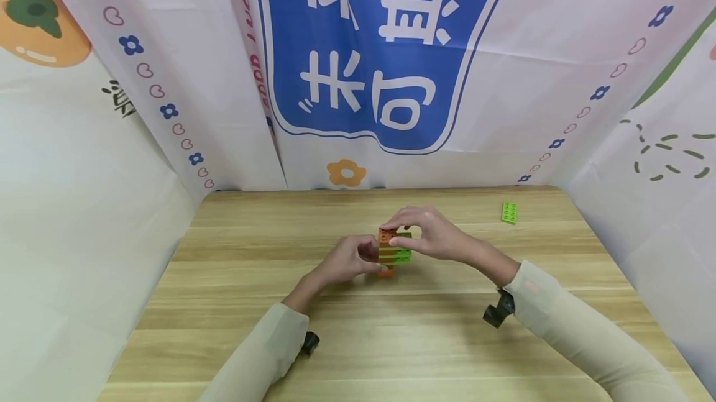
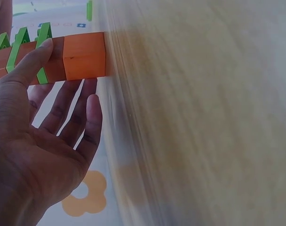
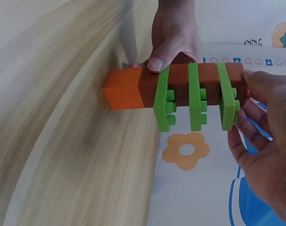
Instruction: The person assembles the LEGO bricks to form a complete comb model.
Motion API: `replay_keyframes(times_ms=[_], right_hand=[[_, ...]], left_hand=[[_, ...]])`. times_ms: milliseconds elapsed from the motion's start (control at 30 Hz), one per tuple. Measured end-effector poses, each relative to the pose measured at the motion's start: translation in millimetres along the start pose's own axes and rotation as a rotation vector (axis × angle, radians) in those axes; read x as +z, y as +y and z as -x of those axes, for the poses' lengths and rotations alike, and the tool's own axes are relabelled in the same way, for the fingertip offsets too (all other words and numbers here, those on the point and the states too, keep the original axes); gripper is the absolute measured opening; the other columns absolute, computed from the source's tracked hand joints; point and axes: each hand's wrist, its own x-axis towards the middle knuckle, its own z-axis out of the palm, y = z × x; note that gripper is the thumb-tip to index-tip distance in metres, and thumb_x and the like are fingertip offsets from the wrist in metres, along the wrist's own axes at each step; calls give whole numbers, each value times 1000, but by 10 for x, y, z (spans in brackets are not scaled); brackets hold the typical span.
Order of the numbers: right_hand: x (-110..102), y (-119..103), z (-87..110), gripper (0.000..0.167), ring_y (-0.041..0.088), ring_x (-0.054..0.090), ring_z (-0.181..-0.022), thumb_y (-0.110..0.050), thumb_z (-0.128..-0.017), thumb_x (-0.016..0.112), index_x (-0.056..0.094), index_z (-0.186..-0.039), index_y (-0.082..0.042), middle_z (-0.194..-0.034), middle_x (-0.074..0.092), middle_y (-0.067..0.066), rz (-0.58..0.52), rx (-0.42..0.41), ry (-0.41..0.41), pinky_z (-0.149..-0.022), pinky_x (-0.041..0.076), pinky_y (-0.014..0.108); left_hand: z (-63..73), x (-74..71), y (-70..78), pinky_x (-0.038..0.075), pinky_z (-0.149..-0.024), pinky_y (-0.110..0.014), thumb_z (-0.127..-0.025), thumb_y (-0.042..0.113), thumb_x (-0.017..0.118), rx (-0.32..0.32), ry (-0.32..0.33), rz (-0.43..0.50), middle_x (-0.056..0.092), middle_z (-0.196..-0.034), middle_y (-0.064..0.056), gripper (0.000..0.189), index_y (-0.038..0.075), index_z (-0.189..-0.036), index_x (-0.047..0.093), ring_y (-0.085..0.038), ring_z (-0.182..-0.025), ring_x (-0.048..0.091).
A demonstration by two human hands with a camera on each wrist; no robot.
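Note:
A tower of toy building bricks (image 1: 386,253) stands upright on the wooden table. At its foot is an orange brick (image 3: 123,89). Brown bricks (image 3: 179,87) alternate above it with thin green plates (image 3: 195,101), whose studded ends jut out to the right. My left hand (image 1: 345,259) grips the lower part from the left, thumb on the near side; in the left wrist view its other fingers lie partly behind the tower. From the right, my right hand (image 1: 432,234) holds the top brown brick (image 3: 235,75) between thumb and fingers.
A loose light-green studded plate (image 1: 509,212) lies at the back right of the table (image 1: 252,327). Printed white cloth (image 1: 224,110) hangs behind the table and along both sides.

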Motion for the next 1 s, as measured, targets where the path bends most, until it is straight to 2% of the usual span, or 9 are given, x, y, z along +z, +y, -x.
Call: replay_keyframes(times_ms=[167,400,767,1000], right_hand=[[-59,-3,18,31,14,72,-109,-19,-97,80,77,-127,-12,-120,77,-1,23,26,-46,-90,60,41],[-215,58,77,35,22,68,-123,-22,-97,80,75,-129,-10,-130,74,4,70,67,-62,-104,55,45],[-458,268,259,40,27,66,-126,-20,-93,84,74,-131,-12,-134,72,4,101,60,-92,-106,52,52],[-622,411,381,44,34,63,-131,-17,-89,86,74,-131,-10,-135,72,7,120,123,-145,-109,49,57]], left_hand=[[-2,-8,17,59,-80,-30,-89,19,89,-9,-2,9,76,-101,4,22,15,-102,73,-14,-88,69],[-10,-2,7,58,-81,-30,-86,20,91,-32,4,13,75,-100,6,24,16,-102,73,-14,-88,69],[-5,-2,42,56,-78,-30,-85,22,92,-37,12,15,74,-99,4,26,15,-101,73,-15,-87,66],[18,10,32,56,-78,-29,-85,23,92,-43,16,19,73,-99,4,26,17,-101,72,-16,-88,66]])
